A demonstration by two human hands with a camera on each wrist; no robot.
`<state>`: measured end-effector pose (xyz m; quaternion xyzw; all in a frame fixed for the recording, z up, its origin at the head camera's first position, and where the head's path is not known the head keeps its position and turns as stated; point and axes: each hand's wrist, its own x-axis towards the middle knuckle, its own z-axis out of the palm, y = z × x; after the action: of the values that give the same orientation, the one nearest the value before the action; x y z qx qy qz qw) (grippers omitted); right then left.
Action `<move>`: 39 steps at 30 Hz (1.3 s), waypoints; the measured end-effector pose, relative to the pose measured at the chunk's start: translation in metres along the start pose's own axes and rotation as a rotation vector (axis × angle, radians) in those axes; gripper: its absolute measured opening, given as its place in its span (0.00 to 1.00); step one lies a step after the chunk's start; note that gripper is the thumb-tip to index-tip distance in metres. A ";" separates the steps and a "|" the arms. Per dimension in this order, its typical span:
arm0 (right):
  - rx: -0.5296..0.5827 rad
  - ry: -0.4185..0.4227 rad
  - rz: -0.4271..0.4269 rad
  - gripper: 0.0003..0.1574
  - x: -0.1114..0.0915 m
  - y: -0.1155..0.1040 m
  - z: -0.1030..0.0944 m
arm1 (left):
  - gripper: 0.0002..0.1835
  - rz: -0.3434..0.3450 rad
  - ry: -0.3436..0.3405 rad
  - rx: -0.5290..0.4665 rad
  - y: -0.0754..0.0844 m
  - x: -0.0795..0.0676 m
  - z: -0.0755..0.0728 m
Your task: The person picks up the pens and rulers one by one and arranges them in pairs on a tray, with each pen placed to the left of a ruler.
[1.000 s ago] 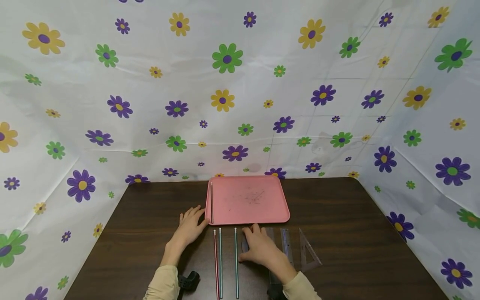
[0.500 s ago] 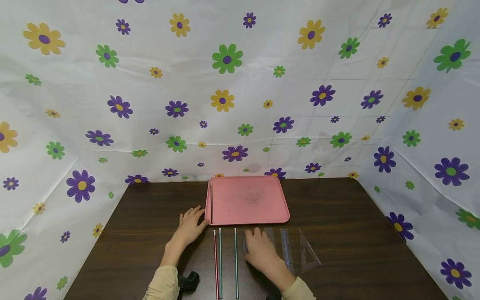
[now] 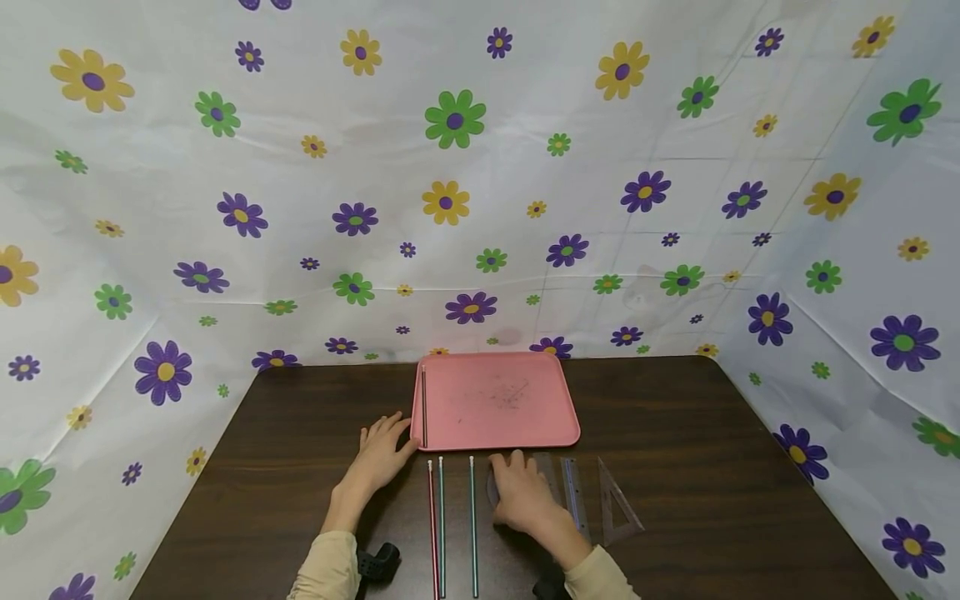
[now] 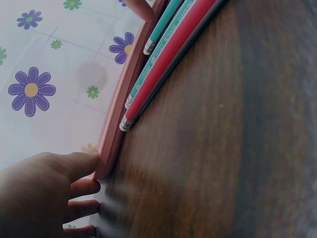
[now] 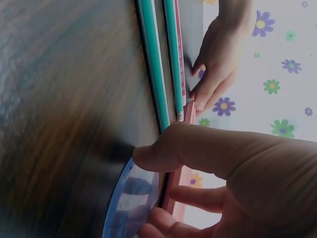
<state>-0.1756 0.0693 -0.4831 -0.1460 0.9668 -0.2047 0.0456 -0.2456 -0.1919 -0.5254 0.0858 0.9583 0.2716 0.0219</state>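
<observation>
My left hand (image 3: 378,454) rests at the near left corner of the pink tray (image 3: 498,404); in the left wrist view its thumb lies on the rim, fingers extended beside it. Right of the pencils, my right hand (image 3: 521,496) grips a clear protractor (image 5: 129,198). The right wrist view has the thumb at its curved edge, with fingers on the other side, and part of it covered. A clear ruler (image 3: 547,471) lies partly hidden beneath or beside this hand. To the left stand a red pencil (image 3: 432,533) and two teal pencils, the closest being a teal pencil (image 3: 474,529).
One dark pencil (image 3: 423,408) lies along the tray's left side. Right of my right hand lie another ruler (image 3: 574,496) with a blue stripe and a clear set square (image 3: 617,508). A flowered sheet (image 3: 450,250) rises behind the dark wooden table (image 3: 675,467).
My right hand has shifted slightly right, and the protractor's visible edge with it. The partly hidden ruler's top end now sits a little farther right. The left hand stays in place.
</observation>
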 end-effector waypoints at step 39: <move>0.153 -0.096 0.068 0.46 0.015 0.012 -0.002 | 0.29 0.005 -0.003 -0.021 0.000 -0.002 -0.002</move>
<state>-0.1938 0.0762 -0.4868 -0.1188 0.9494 -0.2692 0.1098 -0.2438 -0.1931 -0.5236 0.0883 0.9551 0.2817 0.0234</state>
